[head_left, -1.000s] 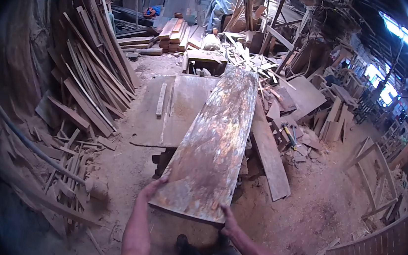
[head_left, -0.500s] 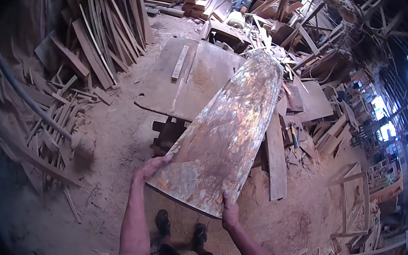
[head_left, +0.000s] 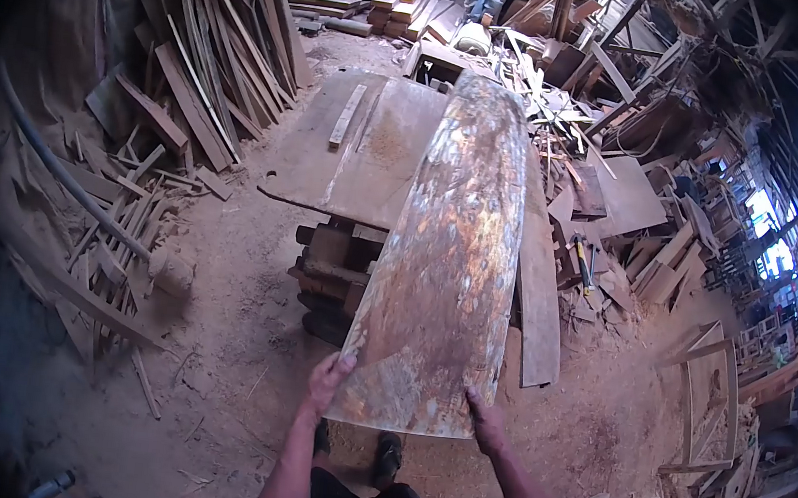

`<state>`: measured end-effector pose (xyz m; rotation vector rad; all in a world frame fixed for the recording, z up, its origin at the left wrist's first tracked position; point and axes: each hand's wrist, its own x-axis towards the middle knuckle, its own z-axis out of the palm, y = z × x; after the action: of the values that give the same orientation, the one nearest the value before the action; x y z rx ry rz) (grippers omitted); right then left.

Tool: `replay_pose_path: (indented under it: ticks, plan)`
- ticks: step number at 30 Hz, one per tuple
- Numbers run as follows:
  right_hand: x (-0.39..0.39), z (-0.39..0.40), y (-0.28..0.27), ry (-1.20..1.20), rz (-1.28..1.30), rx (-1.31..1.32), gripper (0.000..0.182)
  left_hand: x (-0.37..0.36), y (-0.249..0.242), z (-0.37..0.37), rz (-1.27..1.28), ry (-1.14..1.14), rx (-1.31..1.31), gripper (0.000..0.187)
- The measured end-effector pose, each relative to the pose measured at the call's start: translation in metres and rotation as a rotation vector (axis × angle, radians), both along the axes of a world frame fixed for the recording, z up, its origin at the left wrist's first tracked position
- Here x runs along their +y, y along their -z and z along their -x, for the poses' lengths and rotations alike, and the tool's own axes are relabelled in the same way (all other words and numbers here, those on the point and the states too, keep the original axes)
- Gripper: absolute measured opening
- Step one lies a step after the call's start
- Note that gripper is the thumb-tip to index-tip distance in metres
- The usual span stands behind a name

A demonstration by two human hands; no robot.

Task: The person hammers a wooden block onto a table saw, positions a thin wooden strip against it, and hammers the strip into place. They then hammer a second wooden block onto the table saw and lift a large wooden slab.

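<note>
A long, wide wooden slab with a mottled, rough brown and whitish face stretches away from me. My left hand grips its near left corner, thumb on top and fingers hidden beneath. At the near right corner my right hand holds the edge the same way, thumb over the upper face. The far end of the slab overlaps the right part of a saw table in this view. A thin wood strip lies on that table, with sawdust near it.
Under the table shows a dark machine base. A plank leans right of the slab, with a hammer beyond it. Offcuts and upright boards crowd the left. A wooden frame stands at right. Sawdust covers the floor.
The slab has swung so that its far end moved left and its near end moved right, now pointing more straight ahead. Both hands moved right with it, still gripping the corners.
</note>
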<state>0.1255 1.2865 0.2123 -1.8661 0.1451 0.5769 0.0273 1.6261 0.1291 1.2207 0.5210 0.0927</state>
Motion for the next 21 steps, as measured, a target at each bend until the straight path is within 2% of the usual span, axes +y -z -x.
replay_pose_path:
  ticks: [4,7,8,11,14,21]
  plan:
    - [-0.059,-0.027,0.018,-0.028,0.014,-0.001,0.073,-0.071,-0.023,0.016,-0.008,-0.094,0.024,0.062]
    - [-0.116,-0.061,0.023,-0.169,0.062,0.109,0.081,-0.14,-0.01,0.015,-0.04,-0.202,-0.002,0.063]
    - [-0.138,-0.076,0.036,-0.197,0.068,0.109,0.078,-0.157,0.001,0.013,-0.054,-0.249,-0.017,0.064]
    - [-0.176,-0.102,0.053,0.083,-0.484,0.351,0.074,-0.201,0.03,0.006,-0.049,-0.257,-0.007,0.069]
    - [-0.191,-0.114,0.054,0.095,-0.543,0.381,0.077,-0.209,-0.032,0.01,-0.059,-0.191,0.151,0.074]
    - [-0.186,-0.099,0.081,0.122,-0.478,0.356,0.084,-0.18,-0.03,0.008,0.059,-0.198,0.292,0.073]
